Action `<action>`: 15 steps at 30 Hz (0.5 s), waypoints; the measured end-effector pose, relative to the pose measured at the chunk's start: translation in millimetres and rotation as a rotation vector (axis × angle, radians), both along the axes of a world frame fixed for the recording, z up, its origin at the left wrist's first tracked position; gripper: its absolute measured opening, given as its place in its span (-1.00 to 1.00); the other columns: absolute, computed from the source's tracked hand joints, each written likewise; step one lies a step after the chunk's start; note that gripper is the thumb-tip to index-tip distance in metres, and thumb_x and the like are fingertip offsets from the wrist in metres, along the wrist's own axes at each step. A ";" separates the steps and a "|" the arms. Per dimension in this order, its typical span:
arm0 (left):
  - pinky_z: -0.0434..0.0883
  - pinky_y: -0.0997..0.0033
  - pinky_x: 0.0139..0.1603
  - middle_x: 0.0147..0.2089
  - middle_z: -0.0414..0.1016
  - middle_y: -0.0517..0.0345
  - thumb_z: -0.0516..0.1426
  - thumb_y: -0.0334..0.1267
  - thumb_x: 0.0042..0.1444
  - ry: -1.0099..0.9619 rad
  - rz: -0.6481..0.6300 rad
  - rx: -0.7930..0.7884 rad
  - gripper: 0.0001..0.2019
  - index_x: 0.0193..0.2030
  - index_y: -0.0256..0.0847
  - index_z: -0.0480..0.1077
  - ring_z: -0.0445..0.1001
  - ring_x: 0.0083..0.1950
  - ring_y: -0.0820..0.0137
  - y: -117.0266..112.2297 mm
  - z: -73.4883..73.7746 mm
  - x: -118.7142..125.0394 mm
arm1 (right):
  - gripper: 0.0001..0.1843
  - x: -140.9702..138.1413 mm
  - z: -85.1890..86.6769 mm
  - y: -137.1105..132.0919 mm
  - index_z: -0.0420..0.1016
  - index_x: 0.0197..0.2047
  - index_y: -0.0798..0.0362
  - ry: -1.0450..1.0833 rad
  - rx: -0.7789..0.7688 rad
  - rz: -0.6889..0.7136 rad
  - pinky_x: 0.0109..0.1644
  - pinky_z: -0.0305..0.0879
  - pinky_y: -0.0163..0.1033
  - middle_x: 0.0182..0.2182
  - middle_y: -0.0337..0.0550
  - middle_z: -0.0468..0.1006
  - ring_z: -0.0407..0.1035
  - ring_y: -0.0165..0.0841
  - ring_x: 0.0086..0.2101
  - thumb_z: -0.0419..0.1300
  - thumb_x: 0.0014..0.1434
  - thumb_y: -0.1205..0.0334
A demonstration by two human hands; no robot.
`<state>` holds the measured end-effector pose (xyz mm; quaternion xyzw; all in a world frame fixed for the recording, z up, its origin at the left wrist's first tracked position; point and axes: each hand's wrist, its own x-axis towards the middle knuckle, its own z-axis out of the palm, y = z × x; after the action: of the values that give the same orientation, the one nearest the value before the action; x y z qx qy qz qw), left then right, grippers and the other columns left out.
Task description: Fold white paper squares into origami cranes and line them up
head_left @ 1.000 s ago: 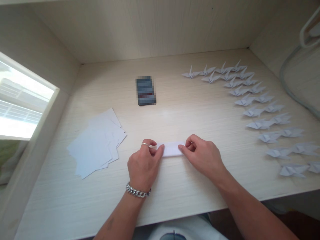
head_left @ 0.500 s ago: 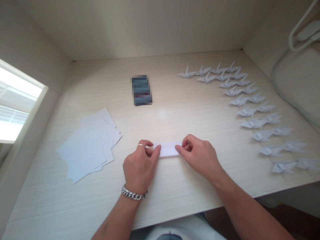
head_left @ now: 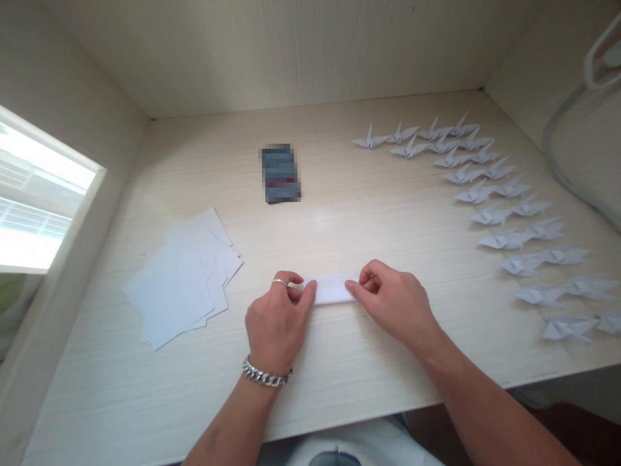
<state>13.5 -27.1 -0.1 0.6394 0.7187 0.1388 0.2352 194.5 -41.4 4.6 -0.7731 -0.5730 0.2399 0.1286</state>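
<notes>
A folded strip of white paper lies flat on the pale wooden desk in front of me. My left hand, with a ring and a chain bracelet, pinches the strip's left end with fingers closed. At the right end, my right hand is pinched on the strip in the same way. Both hands rest on the desk surface.
A loose stack of white paper sheets lies to the left. A dark blurred card-sized object sits further back at the centre. Several folded paper cranes curve along the right side. A grey cable runs down the right wall.
Both hands keep their hold on the strip's ends. Only the camera view has shifted slightly.
</notes>
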 end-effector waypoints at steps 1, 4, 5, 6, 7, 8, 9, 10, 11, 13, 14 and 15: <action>0.30 0.35 -0.32 -0.44 0.60 0.32 0.10 0.00 0.11 -0.004 0.000 0.000 -0.78 -0.24 -0.08 0.36 0.55 -0.38 0.31 0.0 -0.1 -0.1 | -0.79 0.0 0.1 0.1 0.37 -0.45 -0.07 0.000 -0.002 -0.001 -0.43 0.02 -0.29 -0.54 -0.40 0.55 0.39 -0.35 -0.48 0.20 0.07 0.00; 0.31 0.35 -0.32 -0.45 0.60 0.33 0.10 0.01 0.11 -0.010 0.006 -0.005 -0.78 -0.25 -0.07 0.35 0.55 -0.38 0.31 -0.1 -0.2 -0.1 | -0.79 -0.1 0.4 -0.1 0.37 -0.45 -0.07 0.003 -0.008 0.000 -0.43 0.02 -0.29 -0.55 -0.40 0.55 0.38 -0.34 -0.48 0.20 0.07 0.00; 0.31 0.34 -0.31 -0.46 0.60 0.33 0.11 0.01 0.11 -0.007 0.009 -0.006 -0.78 -0.25 -0.07 0.35 0.55 -0.38 0.30 -0.1 -0.2 -0.1 | -0.79 -0.2 0.5 -0.1 0.37 -0.45 -0.07 0.002 -0.007 0.001 -0.43 0.02 -0.29 -0.55 -0.40 0.55 0.39 -0.34 -0.48 0.20 0.07 0.00; 0.31 0.34 -0.31 -0.46 0.60 0.33 0.11 0.01 0.11 -0.005 0.011 -0.006 -0.78 -0.25 -0.07 0.35 0.56 -0.37 0.30 -0.2 -0.2 -0.1 | -0.79 -0.2 0.6 -0.2 0.37 -0.45 -0.07 0.002 -0.006 0.002 -0.43 0.02 -0.29 -0.54 -0.40 0.55 0.39 -0.34 -0.48 0.20 0.07 0.01; 0.31 0.34 -0.31 -0.45 0.60 0.33 0.11 0.01 0.11 -0.002 0.012 -0.005 -0.78 -0.25 -0.07 0.35 0.56 -0.37 0.30 -0.3 -0.2 -0.1 | -0.79 -0.2 0.8 -0.3 0.37 -0.45 -0.06 0.004 -0.005 0.003 -0.43 0.02 -0.28 -0.54 -0.39 0.55 0.39 -0.34 -0.48 0.20 0.07 0.01; 0.31 0.34 -0.31 -0.45 0.60 0.32 0.11 0.01 0.11 -0.001 0.011 -0.004 -0.77 -0.25 -0.07 0.35 0.56 -0.37 0.29 -0.3 -0.2 0.0 | -0.79 -0.2 1.0 -0.3 0.37 -0.45 -0.06 0.006 -0.003 0.004 -0.43 0.02 -0.28 -0.54 -0.38 0.55 0.39 -0.34 -0.48 0.20 0.07 0.01; 0.32 0.33 -0.30 -0.44 0.61 0.31 0.11 0.01 0.11 0.000 0.011 -0.003 -0.77 -0.25 -0.07 0.35 0.56 -0.36 0.29 -0.4 -0.1 0.1 | -0.79 -0.1 1.3 -0.3 0.37 -0.45 -0.06 0.009 -0.002 0.005 -0.43 0.02 -0.28 -0.54 -0.38 0.56 0.40 -0.34 -0.48 0.20 0.07 0.01; 0.32 0.33 -0.30 -0.44 0.61 0.31 0.11 0.01 0.11 0.000 0.010 -0.004 -0.77 -0.25 -0.07 0.35 0.56 -0.36 0.29 -0.4 -0.1 0.3 | -0.79 -0.1 1.5 -0.4 0.37 -0.45 -0.05 0.011 -0.002 0.007 -0.43 0.02 -0.28 -0.54 -0.37 0.56 0.40 -0.34 -0.48 0.20 0.08 0.01; 0.32 0.33 -0.30 -0.44 0.61 0.31 0.11 0.02 0.11 0.001 0.010 -0.007 -0.77 -0.25 -0.07 0.35 0.56 -0.35 0.28 -0.4 0.0 0.4 | -0.79 0.0 1.7 -0.5 0.37 -0.45 -0.05 0.011 -0.002 0.008 -0.43 0.02 -0.28 -0.54 -0.37 0.55 0.40 -0.34 -0.48 0.19 0.08 0.01; 0.32 0.33 -0.30 -0.44 0.61 0.31 0.10 0.02 0.11 0.005 0.011 -0.013 -0.77 -0.26 -0.07 0.35 0.57 -0.35 0.28 -0.3 0.3 0.7 | -0.79 -0.1 1.9 -0.7 0.37 -0.45 -0.05 0.005 0.000 0.008 -0.43 0.02 -0.28 -0.54 -0.37 0.55 0.39 -0.34 -0.48 0.19 0.08 0.01; 0.32 0.33 -0.31 -0.44 0.61 0.32 0.10 0.02 0.11 0.006 0.010 -0.015 -0.77 -0.26 -0.07 0.35 0.57 -0.35 0.28 -0.3 0.4 0.8 | -0.79 -0.1 1.9 -0.7 0.37 -0.45 -0.05 0.001 0.000 0.007 -0.44 0.02 -0.28 -0.54 -0.38 0.55 0.39 -0.34 -0.48 0.19 0.08 0.01; 0.31 0.33 -0.31 -0.44 0.61 0.32 0.10 0.02 0.11 0.007 0.009 -0.017 -0.77 -0.27 -0.07 0.35 0.57 -0.35 0.28 -0.2 0.6 0.9 | -0.79 -0.2 1.7 -0.7 0.37 -0.45 -0.06 -0.002 0.000 0.006 -0.44 0.02 -0.28 -0.54 -0.38 0.55 0.39 -0.34 -0.48 0.19 0.08 0.01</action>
<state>14.4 -27.4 0.5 0.6346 0.7236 0.1316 0.2374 194.2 -42.1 6.3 -0.7715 -0.5756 0.2393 0.1272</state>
